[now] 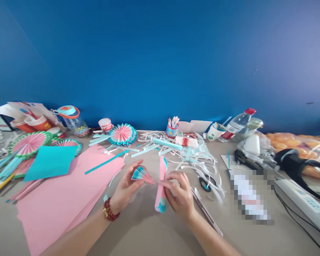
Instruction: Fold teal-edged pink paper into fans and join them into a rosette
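Observation:
Between thumb and fingers, my left hand point(126, 190) pinches a small pleated paper fan point(142, 175), pink at its narrow end and teal at the wide edge. My right hand point(180, 193) is closed on a folded pink paper strip point(160, 190) with teal pleats showing at both ends. The strip stands nearly upright, and a narrow gap separates it from the fan's tip. Both pieces are held above the grey table point(133, 227). A red beaded bracelet point(111, 210) circles my left wrist.
Pink paper sheets point(69, 195) and a teal sheet point(52, 161) lie left. Finished pleated rosettes point(122, 134) rest at the back. White paper scraps point(202, 167), black-handled scissors point(207, 184) and a bottle point(236, 126) are right, with a power strip point(305, 202) farther out.

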Motion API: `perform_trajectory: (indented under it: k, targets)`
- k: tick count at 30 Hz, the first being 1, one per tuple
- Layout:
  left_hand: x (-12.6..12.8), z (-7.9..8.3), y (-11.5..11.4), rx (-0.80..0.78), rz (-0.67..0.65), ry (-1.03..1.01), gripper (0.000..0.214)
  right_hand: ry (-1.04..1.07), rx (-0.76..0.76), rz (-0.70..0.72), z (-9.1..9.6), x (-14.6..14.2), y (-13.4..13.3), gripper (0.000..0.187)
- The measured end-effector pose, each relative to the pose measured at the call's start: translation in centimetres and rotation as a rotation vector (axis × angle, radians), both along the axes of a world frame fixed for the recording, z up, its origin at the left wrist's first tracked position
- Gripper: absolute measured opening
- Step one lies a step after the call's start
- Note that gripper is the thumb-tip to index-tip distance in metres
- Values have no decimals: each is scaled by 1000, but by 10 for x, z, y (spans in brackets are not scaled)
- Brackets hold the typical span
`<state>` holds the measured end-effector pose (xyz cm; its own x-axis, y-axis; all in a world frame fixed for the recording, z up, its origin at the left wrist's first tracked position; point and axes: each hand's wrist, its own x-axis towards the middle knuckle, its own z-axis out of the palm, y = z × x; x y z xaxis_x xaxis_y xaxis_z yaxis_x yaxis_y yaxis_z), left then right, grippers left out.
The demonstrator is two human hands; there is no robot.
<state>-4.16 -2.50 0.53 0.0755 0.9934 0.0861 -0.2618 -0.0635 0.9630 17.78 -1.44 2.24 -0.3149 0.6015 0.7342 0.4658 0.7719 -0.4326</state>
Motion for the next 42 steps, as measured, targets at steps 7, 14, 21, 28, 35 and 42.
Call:
perform_trajectory:
  k: [7, 14, 21, 28, 35, 42]
  targets:
    - [0, 10, -1, 46, -71, -34, 50, -31, 37, 21, -2, -2, -5, 29]
    - [2, 12, 0, 65, -63, -26, 50, -84, 40, 63, 0, -5, -9, 30]
    - [2, 9, -2, 69, -90, -42, 48, -104, 26, 70, -1, -6, -7, 28]
    - [4, 7, -2, 81, -59, 14, 54, -149, 37, 60, 3, -6, -8, 27]
    - [5, 9, -3, 90, -48, 84, 52, -194, 71, 70, 3, -7, -10, 27]
    - [7, 9, -4, 65, -143, 28, 50, -203, 53, 82, 1, -8, -11, 29]
